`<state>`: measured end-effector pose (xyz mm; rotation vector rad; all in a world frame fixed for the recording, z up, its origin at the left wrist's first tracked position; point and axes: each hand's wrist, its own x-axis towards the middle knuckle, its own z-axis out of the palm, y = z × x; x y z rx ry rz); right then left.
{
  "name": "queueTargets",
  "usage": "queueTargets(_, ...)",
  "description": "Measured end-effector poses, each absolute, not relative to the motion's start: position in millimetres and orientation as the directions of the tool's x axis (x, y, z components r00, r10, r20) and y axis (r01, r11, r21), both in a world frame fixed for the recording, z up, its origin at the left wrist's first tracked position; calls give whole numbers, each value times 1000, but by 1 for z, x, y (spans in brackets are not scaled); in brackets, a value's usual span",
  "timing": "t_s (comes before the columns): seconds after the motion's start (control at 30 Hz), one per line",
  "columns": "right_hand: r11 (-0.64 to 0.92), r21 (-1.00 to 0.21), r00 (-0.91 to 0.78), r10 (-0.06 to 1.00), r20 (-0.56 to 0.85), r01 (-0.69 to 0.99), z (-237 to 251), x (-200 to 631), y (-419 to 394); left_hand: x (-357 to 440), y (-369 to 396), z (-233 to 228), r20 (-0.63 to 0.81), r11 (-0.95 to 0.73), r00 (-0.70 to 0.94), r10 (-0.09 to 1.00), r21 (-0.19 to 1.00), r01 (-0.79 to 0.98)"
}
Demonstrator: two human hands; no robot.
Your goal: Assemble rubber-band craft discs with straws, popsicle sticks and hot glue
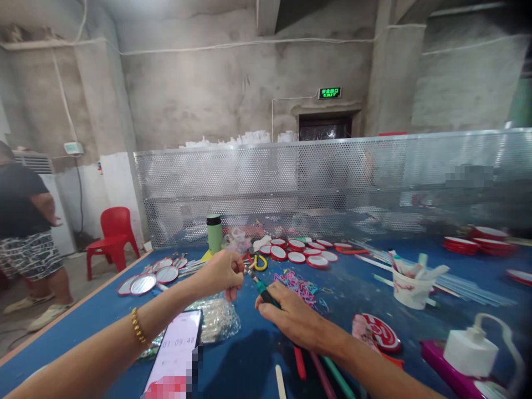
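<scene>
Over the blue tabletop [249, 371], near its middle, we have our right hand [288, 310] wrapped firmly around a slim hand tool with a dark green and black handle and a silver metal end [263, 290]. Its handle lies within our fingers and thumb, while the metal end pokes out beyond them, up and leftward. Just beside that end we hold our left hand [224, 272], its fingers curled in with the thumb close against them; we cannot tell whether they pinch anything small.

Just beyond the tool's metal end lies a curved yellow piece [261, 262], and to the right of that, a loose heap of pink, blue and purple bands [296, 284]. Under our left wrist we see a clear plastic bag of pale pieces [220, 318], with a lit black-edged phone [177, 341] next to it. Farther back, round white discs with red rims [296, 257] lie grouped together.
</scene>
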<state>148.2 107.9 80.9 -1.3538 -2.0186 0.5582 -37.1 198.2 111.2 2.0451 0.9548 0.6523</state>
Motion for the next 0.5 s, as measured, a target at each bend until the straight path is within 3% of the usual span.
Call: queueTargets(0.5, 376, -658, -286, 926, 246, 652, 78, 150, 108, -35, 202, 106, 139, -449, 603, 786, 799, 400)
